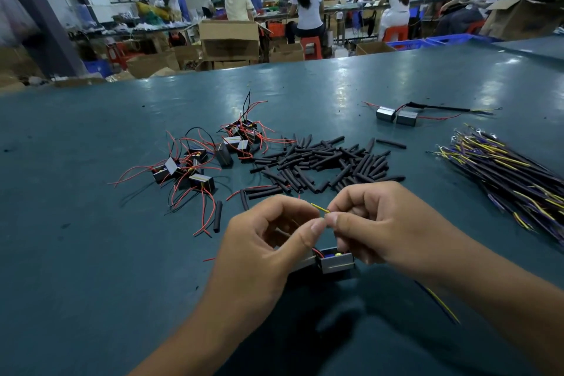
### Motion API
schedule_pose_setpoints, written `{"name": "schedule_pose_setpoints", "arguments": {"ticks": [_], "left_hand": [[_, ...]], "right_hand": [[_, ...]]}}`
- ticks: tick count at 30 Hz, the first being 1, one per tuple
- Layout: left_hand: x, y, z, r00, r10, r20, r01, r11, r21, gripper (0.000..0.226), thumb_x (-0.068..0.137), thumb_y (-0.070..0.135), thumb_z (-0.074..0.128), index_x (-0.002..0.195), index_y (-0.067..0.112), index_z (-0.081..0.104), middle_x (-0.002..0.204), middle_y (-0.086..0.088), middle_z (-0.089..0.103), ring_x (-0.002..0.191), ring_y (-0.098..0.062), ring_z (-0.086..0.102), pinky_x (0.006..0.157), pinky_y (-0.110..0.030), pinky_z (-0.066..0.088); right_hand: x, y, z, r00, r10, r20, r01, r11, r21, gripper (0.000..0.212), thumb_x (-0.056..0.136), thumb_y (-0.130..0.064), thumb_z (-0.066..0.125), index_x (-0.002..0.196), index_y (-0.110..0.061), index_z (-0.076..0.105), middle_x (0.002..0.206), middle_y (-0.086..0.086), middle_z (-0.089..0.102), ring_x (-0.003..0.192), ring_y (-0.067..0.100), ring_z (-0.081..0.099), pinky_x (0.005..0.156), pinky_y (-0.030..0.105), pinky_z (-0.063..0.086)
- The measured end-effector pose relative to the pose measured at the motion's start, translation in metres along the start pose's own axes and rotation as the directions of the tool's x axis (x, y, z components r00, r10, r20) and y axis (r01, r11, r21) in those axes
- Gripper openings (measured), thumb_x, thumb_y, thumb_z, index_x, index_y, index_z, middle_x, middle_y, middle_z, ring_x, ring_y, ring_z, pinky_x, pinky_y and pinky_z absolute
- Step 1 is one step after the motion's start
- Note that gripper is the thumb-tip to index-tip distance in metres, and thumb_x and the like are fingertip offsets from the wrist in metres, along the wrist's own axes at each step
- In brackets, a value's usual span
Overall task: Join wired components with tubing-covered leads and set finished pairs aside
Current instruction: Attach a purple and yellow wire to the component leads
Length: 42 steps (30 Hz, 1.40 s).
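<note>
Both hands work close together above the near middle of the teal bench (335,82). The left hand (268,241) has its fingers curled, thumb tip pressed toward the index finger in a pinch. The right hand (375,223) is curled likewise, its thumb and index tip meeting the left thumb. Between the two pinches runs a short yellow lead (319,208), its long axis slanting from upper left to lower right; whether each hand grips this lead or another wire beneath cannot be told.

Directly below the hands sits a grey box component (335,262), long axis roughly left to right, open face up, with red wire and a yellow part visible inside. A second grey piece touches its left side, mostly hidden by the left hand.

Relative to the grey box component:
- Beyond it lies the pile of black tubing pieces (323,162), pointing in mixed directions.
- Beyond and to the left lies the heap of loose components with red leads (198,159).
- To the right lies the bundle of dark leads (512,174) with yellow and purple wires, long axis running from far left to near right.
- Far beyond and to the right lies a finished pair (396,115), two grey boxes side by side, its black-sleeved lead pointing right.
</note>
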<state>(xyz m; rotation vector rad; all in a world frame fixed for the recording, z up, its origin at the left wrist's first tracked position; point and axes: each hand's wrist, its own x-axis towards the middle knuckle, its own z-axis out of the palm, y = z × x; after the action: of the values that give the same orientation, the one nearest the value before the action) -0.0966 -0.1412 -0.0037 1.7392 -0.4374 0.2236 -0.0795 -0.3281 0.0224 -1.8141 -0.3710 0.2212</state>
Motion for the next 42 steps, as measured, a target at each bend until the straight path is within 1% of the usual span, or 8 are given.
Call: {"name": "schedule_pose_setpoints", "arguments": {"ticks": [14, 18, 21, 24, 27, 31, 37, 42], "left_hand": [[0.002, -0.003, -0.003, 0.886, 0.460, 0.062, -0.413, 0.720, 0.558, 0.008, 0.093, 0.014, 0.066, 0.086, 0.013, 0.069, 0.083, 0.010, 0.059, 0.071, -0.005, 0.052, 0.064, -0.017, 0.041], [-0.001, -0.002, -0.002, 0.999, 0.035, -0.021, -0.034, 0.998, 0.059, 0.010, 0.087, 0.023, 0.069, 0.078, 0.018, 0.070, 0.067, 0.010, 0.060, 0.059, -0.007, 0.051, 0.057, -0.019, 0.040], [-0.001, -0.004, 0.002, 0.942, -0.320, 0.103, 0.332, 0.835, -0.438, 0.010, 0.079, 0.021, 0.071, 0.070, 0.016, 0.070, 0.062, -0.003, 0.052, 0.054, -0.012, 0.044, 0.052, -0.020, 0.037], [0.001, -0.005, 0.003, 0.901, -0.386, 0.197, 0.429, 0.733, -0.528, 0.012, 0.078, 0.022, 0.074, 0.068, 0.016, 0.069, 0.063, -0.001, 0.049, 0.052, -0.010, 0.043, 0.051, -0.019, 0.037], [0.003, -0.012, -0.011, 0.980, -0.184, 0.077, 0.190, 0.979, -0.076, 0.019, 0.085, 0.036, 0.074, 0.075, 0.021, 0.070, 0.065, 0.009, 0.060, 0.057, -0.005, 0.052, 0.054, -0.017, 0.042], [0.010, -0.019, -0.031, 0.985, -0.052, 0.167, -0.073, 0.749, 0.659, 0.039, 0.071, 0.075, 0.048, 0.087, 0.041, 0.060, 0.083, 0.024, 0.062, 0.087, 0.005, 0.056, 0.070, -0.008, 0.041], [0.011, -0.020, -0.031, 0.960, -0.196, 0.202, 0.022, 0.768, 0.641, 0.037, 0.071, 0.065, 0.059, 0.089, 0.034, 0.069, 0.071, 0.047, 0.053, 0.066, 0.022, 0.048, 0.060, -0.002, 0.035], [0.010, -0.020, -0.033, 0.944, -0.226, 0.241, 0.020, 0.768, 0.640, 0.047, 0.068, 0.067, 0.066, 0.100, 0.033, 0.070, 0.079, 0.031, 0.061, 0.069, 0.016, 0.048, 0.057, -0.008, 0.034]], "right_hand": [[-0.002, -0.004, 0.002, 0.989, 0.113, 0.098, -0.133, 0.964, 0.231, 0.021, 0.095, -0.013, 0.061, 0.075, -0.015, 0.067, 0.065, 0.008, 0.067, 0.040, 0.009, 0.045, 0.039, 0.015, 0.034], [-0.001, -0.005, 0.000, 0.994, 0.065, 0.086, -0.085, 0.964, 0.252, 0.023, 0.097, -0.009, 0.057, 0.076, -0.012, 0.066, 0.064, 0.009, 0.066, 0.040, 0.009, 0.043, 0.040, 0.014, 0.034], [0.001, -0.004, -0.002, 0.995, -0.016, 0.095, 0.001, 0.988, 0.154, 0.017, 0.098, -0.011, 0.059, 0.082, -0.009, 0.065, 0.065, 0.006, 0.066, 0.045, 0.010, 0.044, 0.044, 0.015, 0.036], [0.004, -0.001, -0.008, 0.994, -0.065, 0.088, 0.058, 0.995, 0.087, 0.013, 0.097, -0.012, 0.060, 0.086, -0.008, 0.065, 0.065, 0.003, 0.065, 0.048, 0.009, 0.046, 0.045, 0.015, 0.037], [0.011, 0.005, -0.019, 0.995, -0.094, 0.020, 0.093, 0.995, 0.034, 0.011, 0.097, -0.012, 0.061, 0.087, -0.009, 0.064, 0.064, 0.000, 0.064, 0.050, 0.009, 0.047, 0.047, 0.016, 0.038], [0.017, 0.018, -0.034, 0.979, -0.203, 0.030, 0.193, 0.863, -0.468, 0.009, 0.089, -0.028, 0.073, 0.088, -0.023, 0.066, 0.066, -0.004, 0.063, 0.056, 0.007, 0.049, 0.055, 0.020, 0.042], [0.019, 0.028, -0.034, 0.961, -0.109, 0.255, 0.262, 0.665, -0.700, 0.030, 0.082, -0.051, 0.075, 0.101, -0.028, 0.070, 0.060, -0.015, 0.053, 0.056, 0.004, 0.047, 0.053, 0.018, 0.036], [0.019, 0.028, -0.034, 0.934, -0.064, 0.352, 0.319, 0.594, -0.738, 0.048, 0.080, -0.069, 0.065, 0.104, -0.028, 0.068, 0.065, -0.004, 0.051, 0.063, 0.011, 0.048, 0.056, 0.028, 0.037]]}}
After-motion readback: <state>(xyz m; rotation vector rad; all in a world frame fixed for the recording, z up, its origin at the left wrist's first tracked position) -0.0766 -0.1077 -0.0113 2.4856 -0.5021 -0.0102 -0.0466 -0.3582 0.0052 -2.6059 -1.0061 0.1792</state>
